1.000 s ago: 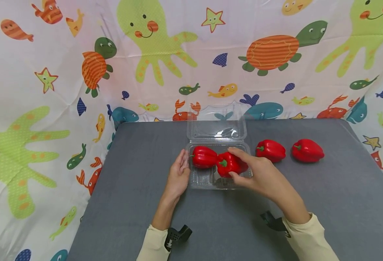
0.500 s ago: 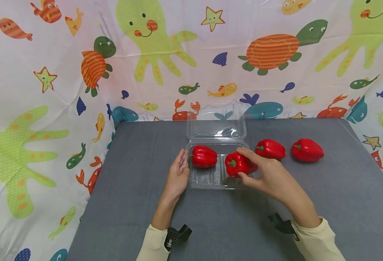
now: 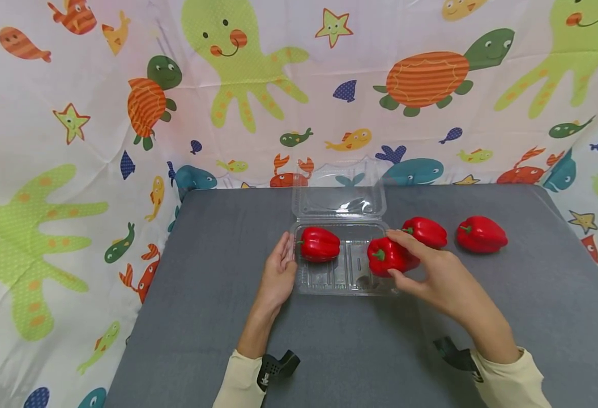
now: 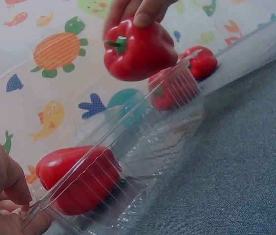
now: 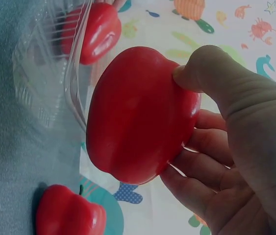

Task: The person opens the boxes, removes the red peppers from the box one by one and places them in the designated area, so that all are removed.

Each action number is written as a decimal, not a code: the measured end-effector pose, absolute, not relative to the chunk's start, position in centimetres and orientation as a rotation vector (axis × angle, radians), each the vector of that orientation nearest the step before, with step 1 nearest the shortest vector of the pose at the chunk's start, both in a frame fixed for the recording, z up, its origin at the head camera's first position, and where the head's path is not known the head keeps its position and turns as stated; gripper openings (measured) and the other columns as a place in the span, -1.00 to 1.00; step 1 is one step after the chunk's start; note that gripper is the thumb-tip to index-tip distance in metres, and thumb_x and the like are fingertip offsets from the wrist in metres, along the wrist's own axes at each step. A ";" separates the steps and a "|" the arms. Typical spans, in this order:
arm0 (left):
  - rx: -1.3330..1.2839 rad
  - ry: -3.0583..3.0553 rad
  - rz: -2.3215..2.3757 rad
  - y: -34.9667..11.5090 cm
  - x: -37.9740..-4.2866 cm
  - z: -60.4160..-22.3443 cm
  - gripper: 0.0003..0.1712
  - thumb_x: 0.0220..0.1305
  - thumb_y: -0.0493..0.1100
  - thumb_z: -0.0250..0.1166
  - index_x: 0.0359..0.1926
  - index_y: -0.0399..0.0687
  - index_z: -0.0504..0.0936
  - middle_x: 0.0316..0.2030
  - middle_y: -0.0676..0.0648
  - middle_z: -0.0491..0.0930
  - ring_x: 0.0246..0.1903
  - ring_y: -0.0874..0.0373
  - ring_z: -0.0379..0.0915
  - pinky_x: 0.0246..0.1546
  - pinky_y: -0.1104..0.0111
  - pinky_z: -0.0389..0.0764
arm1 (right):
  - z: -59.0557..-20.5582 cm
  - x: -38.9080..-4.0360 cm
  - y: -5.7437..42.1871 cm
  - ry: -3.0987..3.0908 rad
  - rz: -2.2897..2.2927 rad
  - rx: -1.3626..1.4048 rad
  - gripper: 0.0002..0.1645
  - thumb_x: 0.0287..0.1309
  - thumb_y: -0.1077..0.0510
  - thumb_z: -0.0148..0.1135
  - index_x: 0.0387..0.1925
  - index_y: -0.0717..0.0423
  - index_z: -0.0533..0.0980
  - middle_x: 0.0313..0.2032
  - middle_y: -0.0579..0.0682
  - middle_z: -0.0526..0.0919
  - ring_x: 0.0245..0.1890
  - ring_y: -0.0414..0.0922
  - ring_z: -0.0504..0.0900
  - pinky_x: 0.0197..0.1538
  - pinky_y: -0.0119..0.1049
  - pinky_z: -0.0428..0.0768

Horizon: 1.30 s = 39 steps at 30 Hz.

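Note:
My right hand (image 3: 439,275) grips a red bell pepper (image 3: 384,256) between thumb and fingers, its green stem facing left. In the left wrist view this held pepper (image 4: 140,51) is lifted over the right end of a clear plastic clamshell container (image 3: 350,288). A second red bell pepper (image 3: 319,245) lies inside at the container's left end. My left hand (image 3: 277,276) pinches the container's left rim; in the left wrist view its thumb and fingers (image 4: 17,183) meet at that edge. The right wrist view shows the fingers (image 5: 201,169) behind the pepper.
The container's clear lid (image 3: 337,201) stands open at the back. To the right, two more red bell peppers, a nearer one (image 3: 426,232) and a farther one (image 3: 481,234), lie on the grey table (image 3: 217,243). A sea-animal curtain (image 3: 278,73) hangs behind the table.
My right hand has moved to the right with its bell pepper, away from the pepper in the container and to the container's right end. The left hand stays at the left rim.

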<state>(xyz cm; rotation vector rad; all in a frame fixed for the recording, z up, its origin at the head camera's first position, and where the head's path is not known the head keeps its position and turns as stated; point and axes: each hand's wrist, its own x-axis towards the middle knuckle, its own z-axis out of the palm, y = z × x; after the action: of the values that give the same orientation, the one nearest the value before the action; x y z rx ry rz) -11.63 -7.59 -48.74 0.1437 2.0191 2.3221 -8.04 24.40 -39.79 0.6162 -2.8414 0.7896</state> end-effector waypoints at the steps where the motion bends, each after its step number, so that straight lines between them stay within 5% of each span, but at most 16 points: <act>1: 0.139 2.022 2.319 -7.6 -11.7 -48.8 -0.15 0.36 -0.60 -0.17 0.65 -0.39 -0.09 0.65 -0.28 0.02 0.64 -0.03 -0.09 0.60 0.26 0.04 | -39.7 -8.0 24.5 -2.843 0.790 0.616 0.07 -0.08 0.14 0.71 0.50 -0.02 0.43 -0.08 0.05 0.82 -0.42 -0.21 0.68 -0.30 -0.17 0.82; 7: 0.131 2.038 2.305 -7.6 -11.8 -48.8 -0.15 0.36 -0.59 -0.16 0.66 -0.37 -0.08 0.64 -0.26 0.04 0.64 -0.01 -0.08 0.59 0.27 0.05 | -39.7 -7.7 25.1 -2.833 0.769 0.608 0.07 -0.10 0.15 0.72 0.48 0.00 0.44 -0.24 -0.01 0.82 -0.63 -0.38 0.48 -0.40 -0.37 0.70; 20: 0.151 2.027 2.314 -7.5 -11.9 -48.7 -0.14 0.35 -0.61 -0.17 0.65 -0.40 -0.11 0.65 -0.29 0.00 0.64 -0.02 -0.10 0.60 0.28 0.04 | -40.1 -7.3 26.8 -2.807 0.746 0.562 0.04 -0.06 0.17 0.69 0.48 -0.01 0.44 -0.14 0.07 0.81 -0.51 -0.28 0.57 -0.43 -0.41 0.66; 26: 0.154 2.046 2.298 -7.6 -11.8 -48.9 -0.15 0.36 -0.61 -0.18 0.65 -0.39 -0.09 0.64 -0.30 0.00 0.64 -0.04 -0.10 0.60 0.26 0.04 | -40.1 -6.7 27.7 -2.800 0.716 0.529 0.10 -0.11 0.16 0.72 0.51 -0.02 0.42 -0.06 0.15 0.80 -0.46 -0.24 0.65 -0.39 -0.34 0.73; 32: 0.144 2.050 2.286 -7.6 -11.7 -48.9 -0.14 0.35 -0.61 -0.18 0.66 -0.39 -0.10 0.65 -0.29 0.01 0.64 -0.02 -0.10 0.60 0.27 0.04 | -40.5 -6.2 28.9 -2.804 0.705 0.496 0.13 -0.09 0.17 0.70 0.54 -0.08 0.38 -0.19 0.11 0.81 -0.52 -0.25 0.58 -0.48 -0.39 0.64; 39: 0.117 2.036 2.289 -7.6 -11.8 -48.8 -0.14 0.35 -0.61 -0.18 0.66 -0.38 -0.11 0.65 -0.26 0.01 0.64 0.04 -0.09 0.59 0.32 0.06 | -41.0 -6.0 29.9 -2.792 0.691 0.514 0.12 -0.10 0.17 0.70 0.53 -0.04 0.38 0.06 0.26 0.75 -0.36 -0.06 0.74 -0.37 -0.14 0.81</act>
<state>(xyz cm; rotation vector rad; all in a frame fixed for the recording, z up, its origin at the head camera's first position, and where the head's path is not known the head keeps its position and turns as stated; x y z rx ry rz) -11.76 -7.57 -48.77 0.1174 2.0364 2.2890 -6.03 29.87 -40.97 0.5141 -2.7923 0.6912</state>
